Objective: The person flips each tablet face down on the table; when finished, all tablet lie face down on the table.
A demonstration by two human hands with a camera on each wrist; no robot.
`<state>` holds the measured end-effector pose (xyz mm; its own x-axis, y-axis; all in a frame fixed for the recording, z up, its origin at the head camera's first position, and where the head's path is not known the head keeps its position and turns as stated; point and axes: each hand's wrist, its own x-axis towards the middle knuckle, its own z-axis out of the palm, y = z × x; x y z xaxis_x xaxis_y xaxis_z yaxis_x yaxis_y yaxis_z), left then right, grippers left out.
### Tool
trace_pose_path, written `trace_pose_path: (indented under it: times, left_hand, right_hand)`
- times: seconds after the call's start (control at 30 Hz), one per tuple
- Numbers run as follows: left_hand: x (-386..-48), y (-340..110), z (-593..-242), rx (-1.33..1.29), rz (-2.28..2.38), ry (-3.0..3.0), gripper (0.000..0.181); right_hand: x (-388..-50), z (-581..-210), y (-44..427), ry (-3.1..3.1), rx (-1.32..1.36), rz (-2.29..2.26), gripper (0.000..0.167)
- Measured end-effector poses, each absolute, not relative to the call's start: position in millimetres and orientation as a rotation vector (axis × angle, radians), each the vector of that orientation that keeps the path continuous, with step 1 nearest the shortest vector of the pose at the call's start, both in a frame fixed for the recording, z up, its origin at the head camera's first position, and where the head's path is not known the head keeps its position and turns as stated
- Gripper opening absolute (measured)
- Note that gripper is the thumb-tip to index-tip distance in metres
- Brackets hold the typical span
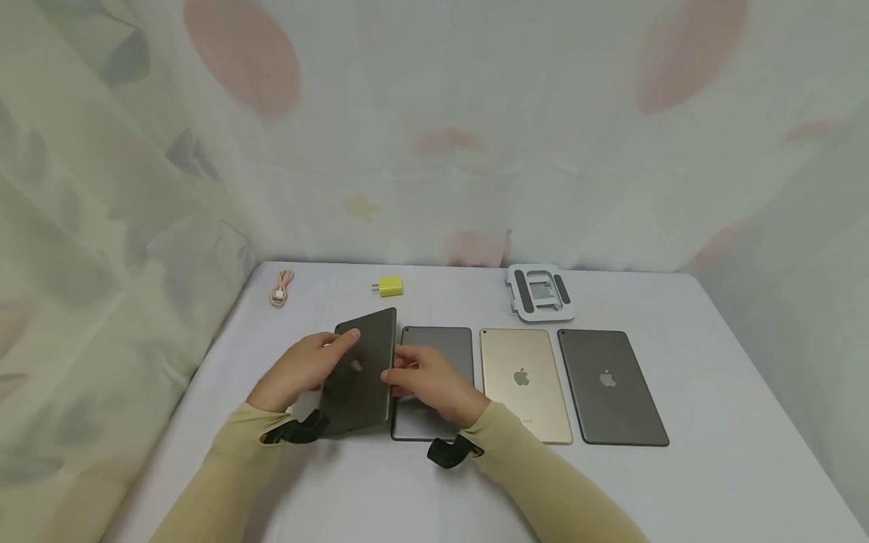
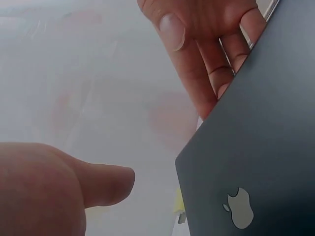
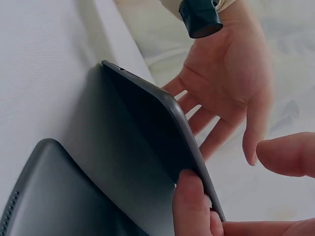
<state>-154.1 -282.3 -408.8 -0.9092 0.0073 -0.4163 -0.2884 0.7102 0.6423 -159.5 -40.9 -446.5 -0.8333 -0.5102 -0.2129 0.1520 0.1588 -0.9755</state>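
Note:
A dark grey tablet [image 1: 363, 369] stands tilted up on its left long side, its logo back facing up. My right hand [image 1: 434, 381] holds its raised right edge, fingers curled under the screen side; in the left wrist view the right thumb is clear of the back. At the tablet's left side, my left hand [image 1: 305, 369] has its fingers spread straight near the back in the right wrist view, thumb apart; whether it touches is unclear. Beneath my right hand lies another grey tablet [image 1: 441, 343], partly covered.
To the right, a gold tablet [image 1: 519, 362] and a dark grey tablet [image 1: 607, 403] lie back up in a row. Farther back are a coiled pink cable [image 1: 281, 289], a yellow charger plug [image 1: 390, 286] and a folded silver stand [image 1: 539, 292]. Curtains border the white table [image 1: 733, 422].

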Motion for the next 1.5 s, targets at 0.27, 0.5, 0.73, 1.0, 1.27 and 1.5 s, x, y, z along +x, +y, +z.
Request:
trace_pose_path:
  times: [0.27, 0.5, 0.73, 1.0, 1.27, 1.5]
  left_hand:
    - [-154, -286, -412, -0.246, 1.005, 2.540, 0.100]
    - [-153, -289, -412, -0.267, 0.992, 2.539, 0.098]
    - [-153, -292, -412, -0.262, 0.962, 2.555, 0.096]
    - [-154, -297, -411, -0.244, 0.915, 2.572, 0.099]
    - [-157, -299, -411, -0.254, 0.874, 2.576, 0.098]
    - [-158, -297, -407, -0.224, 0.833, 2.607, 0.096]
  right_hand:
    - [-157, -455, -43, 1.852, -0.350, -1.742, 0.055]
    - [-155, -454, -44, 1.825, -0.295, -1.763, 0.064]
    - [-152, -456, -45, 1.894, -0.319, -1.730, 0.071]
    - [-150, -456, -45, 1.957, -0.351, -1.675, 0.071]
    - [-149, -454, -44, 2.000, -0.353, -1.631, 0.069]
    - [-150, -455, -44, 2.007, -0.364, -1.626, 0.066]
